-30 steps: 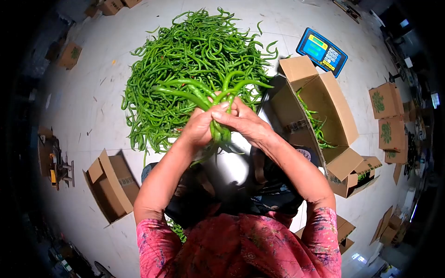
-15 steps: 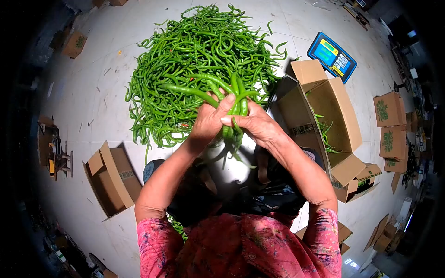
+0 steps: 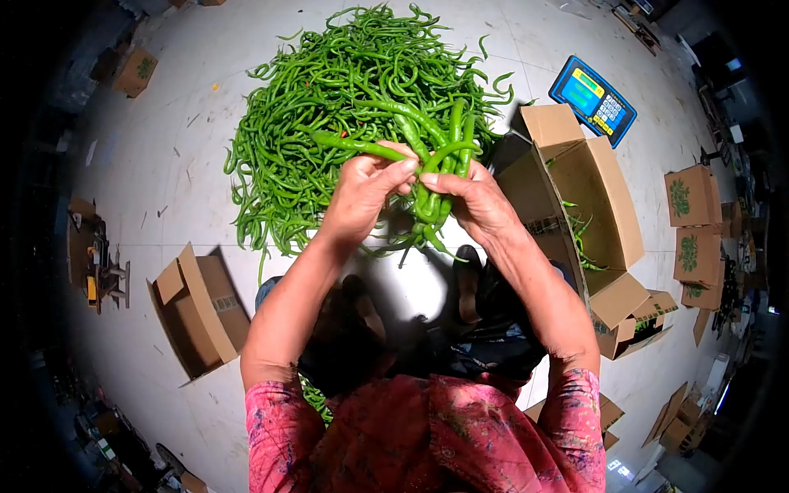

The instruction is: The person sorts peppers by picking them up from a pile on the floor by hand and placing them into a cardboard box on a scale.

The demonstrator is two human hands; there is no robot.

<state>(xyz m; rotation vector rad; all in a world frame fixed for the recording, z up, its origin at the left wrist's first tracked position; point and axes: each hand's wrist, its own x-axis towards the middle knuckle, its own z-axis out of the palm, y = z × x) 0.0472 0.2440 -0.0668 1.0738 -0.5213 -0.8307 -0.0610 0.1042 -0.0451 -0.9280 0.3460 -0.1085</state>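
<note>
Both my hands are raised over the near edge of a large pile of long green chili peppers (image 3: 304, 123). My right hand (image 3: 479, 201) is closed round a bunch of green peppers (image 3: 427, 201), whose ends stick out above and below the fingers. Between the thumb and fingers of my left hand (image 3: 366, 193) is pinched one long pepper (image 3: 349, 144), pointing out to the left. The fingers of the right hand are partly hidden behind the bunch.
An open cardboard box (image 3: 600, 197) with some peppers inside stands at the right, beside a blue scale display (image 3: 593, 97). Another open box (image 3: 193, 308) lies at the left. Further cartons (image 3: 694, 197) line the right side. My feet (image 3: 467, 287) are below my hands.
My hands have moved slightly apart, the right one to the right with the bunch. The left hand now pinches a single pepper, where both hands were together on the bunch before.
</note>
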